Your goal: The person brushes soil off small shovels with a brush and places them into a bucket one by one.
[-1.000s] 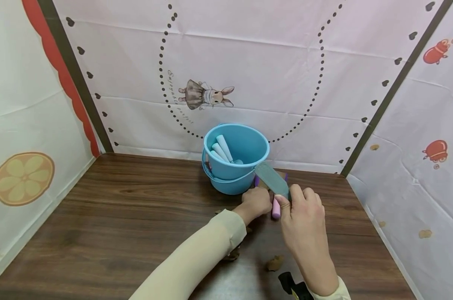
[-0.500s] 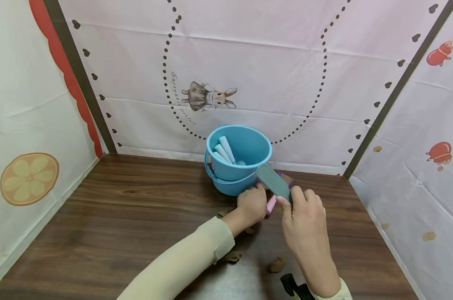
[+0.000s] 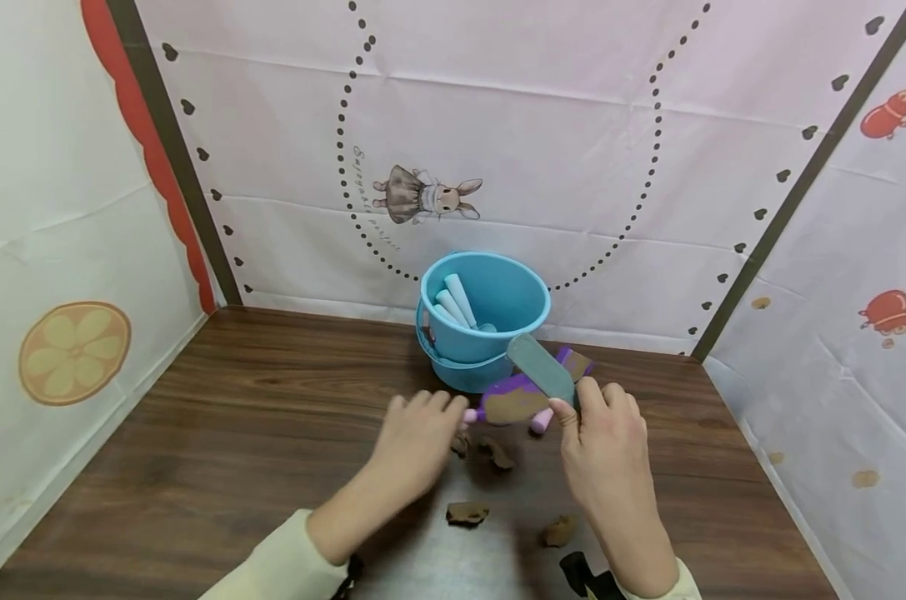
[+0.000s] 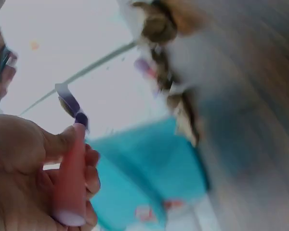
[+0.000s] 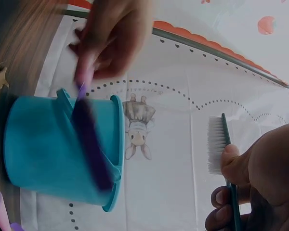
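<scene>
My left hand (image 3: 415, 442) grips the pink handle (image 4: 72, 178) of a small toy shovel. Its purple blade, caked with brown, dirt-like material (image 3: 513, 406), points right, just in front of the blue bucket (image 3: 471, 379). The right hand (image 3: 610, 450) pinches a teal brush (image 3: 541, 367) between thumb and fingers. White bristles (image 5: 216, 144) show along one side of it in the right wrist view. A second purple toy tool with a pink handle (image 3: 543, 421) lies on the table, partly hidden behind the shovel and brush.
Several brown, dry-looking pieces (image 3: 468, 513) lie scattered on the wooden table (image 3: 310, 400) between the hands. Light blue handles (image 3: 460, 300) stick up inside the bucket. A printed cloth wall (image 3: 558, 150) rises behind it, with side walls left and right.
The left hand has drawn back to the left, away from the bucket, bringing the shovel with it. The second purple tool has turned on the table. The right hand keeps its place with the brush.
</scene>
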Demonstrator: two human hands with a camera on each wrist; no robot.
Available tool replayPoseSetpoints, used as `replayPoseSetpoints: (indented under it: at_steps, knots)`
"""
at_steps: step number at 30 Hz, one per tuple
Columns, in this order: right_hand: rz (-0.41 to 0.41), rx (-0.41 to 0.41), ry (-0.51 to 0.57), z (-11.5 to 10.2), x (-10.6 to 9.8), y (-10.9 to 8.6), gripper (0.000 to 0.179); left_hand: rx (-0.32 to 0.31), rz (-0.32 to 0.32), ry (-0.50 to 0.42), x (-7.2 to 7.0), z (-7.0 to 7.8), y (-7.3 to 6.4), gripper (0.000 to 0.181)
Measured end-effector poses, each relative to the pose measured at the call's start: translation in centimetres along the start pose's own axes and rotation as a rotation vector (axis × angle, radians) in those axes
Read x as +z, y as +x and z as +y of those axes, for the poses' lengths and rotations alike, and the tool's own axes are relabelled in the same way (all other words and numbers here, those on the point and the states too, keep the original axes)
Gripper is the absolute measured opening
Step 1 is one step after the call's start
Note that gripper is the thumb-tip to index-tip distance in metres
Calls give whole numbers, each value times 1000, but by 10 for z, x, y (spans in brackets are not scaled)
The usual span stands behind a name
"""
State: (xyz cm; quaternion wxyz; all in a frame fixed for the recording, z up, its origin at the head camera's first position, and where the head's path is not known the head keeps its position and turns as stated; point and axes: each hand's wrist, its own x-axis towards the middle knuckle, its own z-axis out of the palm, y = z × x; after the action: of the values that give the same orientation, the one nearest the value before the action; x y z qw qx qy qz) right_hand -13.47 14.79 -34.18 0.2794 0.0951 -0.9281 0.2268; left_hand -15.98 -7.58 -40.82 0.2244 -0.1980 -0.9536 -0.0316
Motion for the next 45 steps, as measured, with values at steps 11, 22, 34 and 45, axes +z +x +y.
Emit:
replayPoseSetpoints:
  at_steps: [11,22,34,45]
  knots:
    - [-33,-18,-11,-2,6,-3,30,-22,149,31,-35,-35,-25,28]
    - [-45,-23,-15,-7,9,-5,29,-56,272,-8,-39,-33,-26,19]
    - [-75,-121,-115,-22,27,-17,33,-33,355,79,-37,-20,-16,14]
    - [-97,-131,-210,-40,48,-32,33,-99,413,136,-38,-6,-19,12]
